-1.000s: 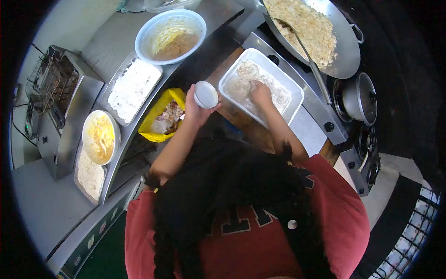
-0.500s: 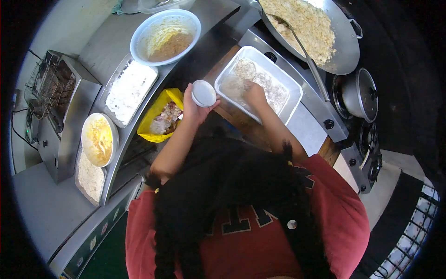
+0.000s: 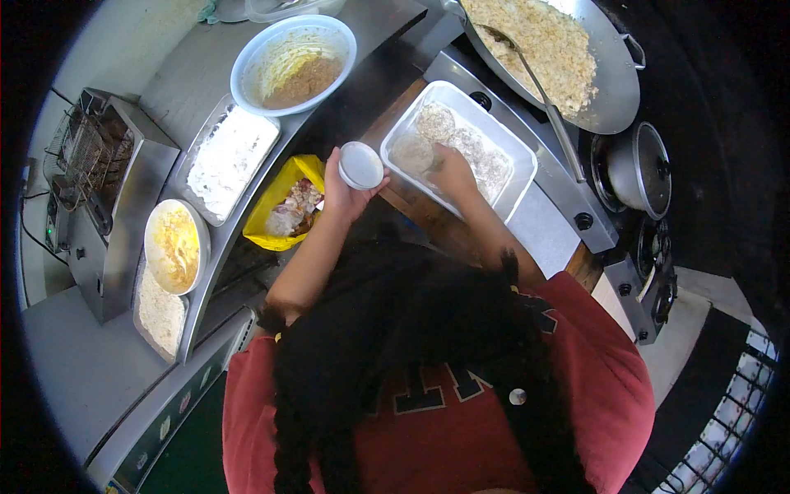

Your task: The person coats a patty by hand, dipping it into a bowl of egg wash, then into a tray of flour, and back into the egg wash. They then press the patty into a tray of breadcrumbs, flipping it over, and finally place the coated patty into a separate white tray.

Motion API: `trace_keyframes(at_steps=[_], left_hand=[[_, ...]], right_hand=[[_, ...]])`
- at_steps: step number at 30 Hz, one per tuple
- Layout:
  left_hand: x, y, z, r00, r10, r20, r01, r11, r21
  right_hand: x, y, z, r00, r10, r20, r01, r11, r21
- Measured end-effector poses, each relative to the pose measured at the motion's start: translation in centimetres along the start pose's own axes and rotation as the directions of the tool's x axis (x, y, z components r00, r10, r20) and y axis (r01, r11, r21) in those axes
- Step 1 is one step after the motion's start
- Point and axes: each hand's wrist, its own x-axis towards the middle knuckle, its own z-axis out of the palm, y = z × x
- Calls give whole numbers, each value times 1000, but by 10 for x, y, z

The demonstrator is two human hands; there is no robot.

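My left hand (image 3: 355,198) has its fingers wrapped around a small round white dish (image 3: 360,165), held just left of a white rectangular tub (image 3: 517,191). Inside that tub are several flat round patties, dusted pale with what looks like flour or crumbs. My right hand (image 3: 454,175) reaches in over the near wall. Its fingers close on the right edge of one patty (image 3: 411,154); the fingertips are partly hidden. Another patty (image 3: 435,123) lies toward the far left corner, beyond the one I grip.
To the left stand a blue bowl of mixture (image 3: 306,82), a tray of white powder (image 3: 234,165), a bowl of yellow egg-like liquid (image 3: 177,247) and a crumb tray (image 3: 162,317). A yellow bag of scraps (image 3: 271,222) sits lower. At right are a wok of rice (image 3: 543,41) and a lidded pot (image 3: 638,169).
The patty at my right fingers, blurred before, now shows clearly at the tub's left side. My right hand has shifted only slightly. My left hand stays put with the dish.
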Motion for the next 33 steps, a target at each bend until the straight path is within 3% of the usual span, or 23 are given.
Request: trace_keyframes(at_steps=[2,9,12,14,21,30,32,33], left_hand=[[-1,0,2,1000,17,-25,-17,1000,-5],[3,-3,-5,1000,-3,6,3,1000,-9],[3,-3,-5,1000,-3,-7,3,1000,-12],[3,-4,-5,1000,-6,6,6,1000,-25],[3,-5,-3,1000,-12,7,12,999,-33],[0,-2,0,999,-6,-33,5,1000,-28],[1,-3,0,998,-6,-61,4,999,-40],[0,-4,0,998,-9,-60,7,999,-39]], right_hand=[[-1,2,3,999,-30,-27,27,996,-83],[4,-2,4,997,-69,-39,65,992,-105],[6,3,14,982,-137,-128,132,990,-53],[6,1,12,997,-31,-64,32,999,28],[3,2,16,997,28,-71,-22,996,87],[14,11,6,997,-77,1,76,985,154],[17,8,-3,979,111,-173,-78,979,188],[21,13,-3,978,114,-174,-81,979,188]])
